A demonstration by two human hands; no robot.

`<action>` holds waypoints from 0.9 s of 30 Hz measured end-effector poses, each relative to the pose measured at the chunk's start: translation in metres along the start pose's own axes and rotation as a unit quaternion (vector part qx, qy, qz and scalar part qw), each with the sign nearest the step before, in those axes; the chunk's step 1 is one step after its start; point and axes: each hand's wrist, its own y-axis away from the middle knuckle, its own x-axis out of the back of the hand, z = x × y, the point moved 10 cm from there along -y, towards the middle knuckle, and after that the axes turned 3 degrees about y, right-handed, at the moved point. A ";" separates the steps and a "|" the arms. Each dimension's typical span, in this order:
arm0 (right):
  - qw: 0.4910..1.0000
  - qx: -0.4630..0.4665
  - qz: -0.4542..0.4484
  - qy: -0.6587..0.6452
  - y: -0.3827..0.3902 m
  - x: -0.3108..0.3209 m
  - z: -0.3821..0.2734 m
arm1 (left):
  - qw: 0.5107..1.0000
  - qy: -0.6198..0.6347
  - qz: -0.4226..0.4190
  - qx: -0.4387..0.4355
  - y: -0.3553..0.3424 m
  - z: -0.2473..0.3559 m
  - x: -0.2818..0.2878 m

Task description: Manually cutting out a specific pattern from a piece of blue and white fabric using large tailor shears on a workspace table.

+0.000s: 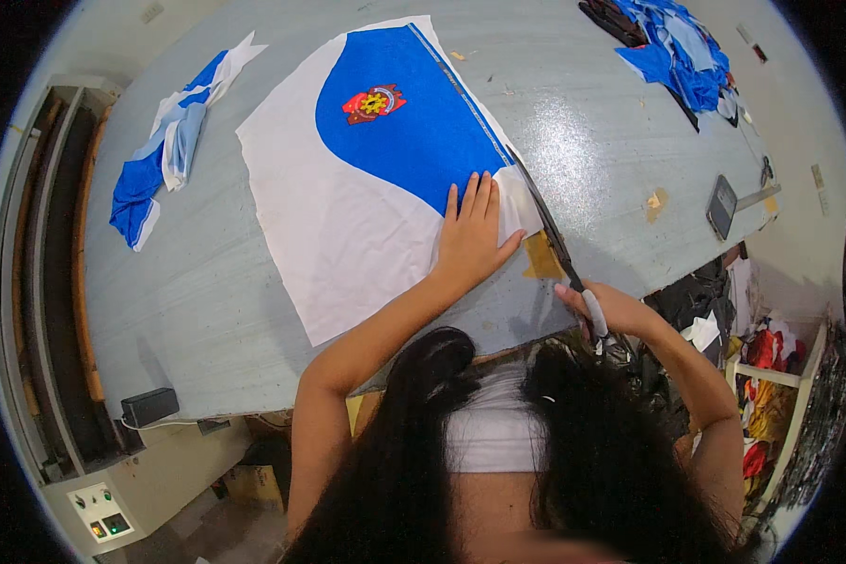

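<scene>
A large white piece of fabric [301,226] lies on the grey table, with a curved blue area [385,150] and a red and yellow emblem [374,103] printed on it. My left hand [472,226] rests flat on its near right corner, fingers stretched out. In my right hand [606,307], at the table's near edge, is a pair of long dark scissors [555,230] with pale wrapping on the handle. The blades point away from me along the fabric's right edge, close to a dark printed strip [461,94]. Whether the blades are apart is hard to make out.
Blue and white fabric scraps [164,141] lie at the table's left. A heap of blue cloth [677,52] sits at the far right, and a phone-like dark device [722,207] nearer. A black box [149,406] with a cable stands front left. Shelves [771,376] hold coloured cloth below right.
</scene>
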 end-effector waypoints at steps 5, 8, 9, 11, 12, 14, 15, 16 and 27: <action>0.996 -0.009 0.077 0.046 -0.014 0.004 0.020 | 1.000 -0.004 -0.003 0.007 -0.001 -0.002 -0.004; 0.996 -0.019 0.072 0.050 -0.010 0.004 0.021 | 1.000 -0.005 0.002 0.004 0.000 -0.002 -0.004; 0.996 -0.021 0.067 0.052 -0.009 0.003 0.021 | 1.000 -0.006 0.002 0.003 0.001 -0.001 -0.004; 0.998 -0.017 0.048 0.026 -0.007 0.003 0.017 | 1.000 -0.008 0.003 0.003 0.002 -0.001 -0.002; 0.999 -0.014 0.029 -0.003 -0.006 0.002 0.015 | 1.000 -0.007 0.002 0.001 0.002 0.001 -0.002; 1.000 -0.006 0.020 0.012 -0.010 0.006 0.012 | 1.000 -0.006 0.001 -0.002 0.002 0.003 -0.002; 1.000 0.004 0.008 0.029 -0.013 0.007 0.008 | 1.000 -0.008 -0.001 0.001 0.002 0.001 -0.002; 1.000 0.004 0.007 0.030 -0.014 0.008 0.004 | 1.000 -0.010 -0.004 0.004 0.002 0.000 -0.003; 0.986 0.027 0.089 0.142 -0.028 0.019 0.018 | 1.000 -0.002 0.010 0.000 0.001 0.001 0.001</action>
